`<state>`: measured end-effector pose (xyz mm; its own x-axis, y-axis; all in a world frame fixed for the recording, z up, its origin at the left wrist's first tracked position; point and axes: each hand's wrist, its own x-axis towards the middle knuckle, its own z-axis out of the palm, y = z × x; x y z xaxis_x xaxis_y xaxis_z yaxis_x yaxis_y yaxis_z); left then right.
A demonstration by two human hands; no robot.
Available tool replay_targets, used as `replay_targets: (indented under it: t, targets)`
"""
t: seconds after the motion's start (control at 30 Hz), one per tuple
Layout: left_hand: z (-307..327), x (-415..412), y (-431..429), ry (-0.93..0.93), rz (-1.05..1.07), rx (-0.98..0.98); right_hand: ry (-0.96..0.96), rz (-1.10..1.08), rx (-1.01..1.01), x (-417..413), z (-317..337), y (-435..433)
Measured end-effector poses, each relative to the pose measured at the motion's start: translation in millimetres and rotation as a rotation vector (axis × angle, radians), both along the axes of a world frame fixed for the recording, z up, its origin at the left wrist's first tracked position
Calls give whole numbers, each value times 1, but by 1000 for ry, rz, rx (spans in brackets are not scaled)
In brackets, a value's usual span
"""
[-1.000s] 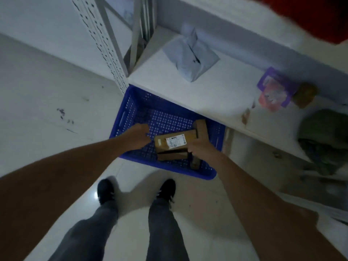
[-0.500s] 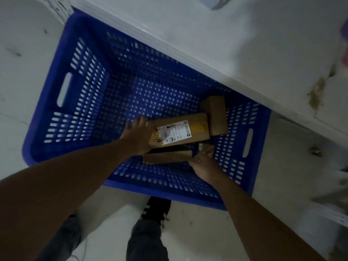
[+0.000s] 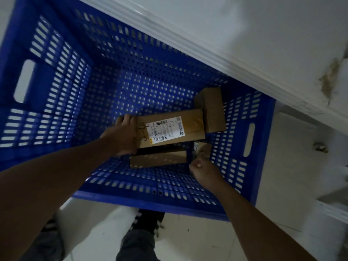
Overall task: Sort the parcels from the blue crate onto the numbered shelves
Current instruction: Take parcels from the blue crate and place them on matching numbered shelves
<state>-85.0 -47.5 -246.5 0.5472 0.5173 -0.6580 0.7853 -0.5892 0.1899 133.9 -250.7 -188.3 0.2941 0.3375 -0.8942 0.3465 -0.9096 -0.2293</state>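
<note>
A second ago the left hand (image 3: 120,137) was at the crate's (image 3: 47,117) near left side and the right hand (image 3: 205,173) gripped the labelled box (image 3: 173,129) by its right end. Now the grip has swapped: the left fingers (image 3: 125,118) are curled over the box's left end, and the right hand has let go and dropped toward the near right corner. The view has also closed in on the crate. I judge this to mean the labelled box is the next parcel to go out, carried by the left hand, while the right goes after a second one.

The labelled box runs rightward from the left fingers, with its label facing up and its marked end under them. It rests on other parcels. A flat box (image 3: 158,159) lies just below the left fingers, between the two hands. A small packet (image 3: 203,148) sits just beyond the right fingers (image 3: 195,164), which are curled together. I cannot tell whether they pinch it or only touch it. An upright box (image 3: 212,110) stands further beyond them, against the labelled box's right end. The shelf (image 3: 244,34) overhangs the crate's far side.
</note>
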Motion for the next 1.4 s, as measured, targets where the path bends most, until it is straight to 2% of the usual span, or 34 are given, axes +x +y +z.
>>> replay_targets:
  t: [0.13, 0.3, 0.43, 0.53, 0.63, 0.7, 0.77, 0.8, 0.93, 1.07, 1.13, 1.2, 1.27, 1.33, 1.4]
  targets:
    - [48, -9, 18, -65, -10, 16, -37, -22, 78, -2, 26, 7]
    - [154, -34, 53, -66, -78, 31, -132, 102, 265, -12, 92, 26]
    - [275, -59, 80, -59, -132, 94, -374, 256, 621, -19, 202, 50]
    - [371, -84, 100, -89, -163, 132, -505, 206, 784, -20, 295, 64]
    - [462, -108, 114, -163, -289, 229, -360, -177, 795, -11, 382, 78]
    - [521, -119, 119, -217, -373, 287, -108, -435, 738, -11, 435, 82]
    - [586, -129, 123, -279, -481, 346, 130, -536, 657, -18, 485, 76]
    - [612, -133, 124, -329, -550, 379, 185, -485, 625, -21, 505, 71]
    - [751, -156, 125, -429, -879, 636, 302, -24, 551, -74, 633, 63]
    - [877, -164, 110, -489, -1121, 763, 356, 140, 561, -149, 750, 70]
    - [931, -172, 102, -493, -1175, 805, 218, 144, 633, -175, 789, 69]
    - [977, -182, 97, -530, -1178, 853, 112, 76, 757, -191, 818, 62]
    - [1012, -192, 92, -608, -1079, 887, 65, -31, 876, -203, 845, 49]
    - [1035, -199, 86, -777, -774, 794, 63, -115, 983, -213, 867, 35]
    - [1051, -203, 71, -989, -326, 477, 81, -202, 1075, -220, 888, 21]
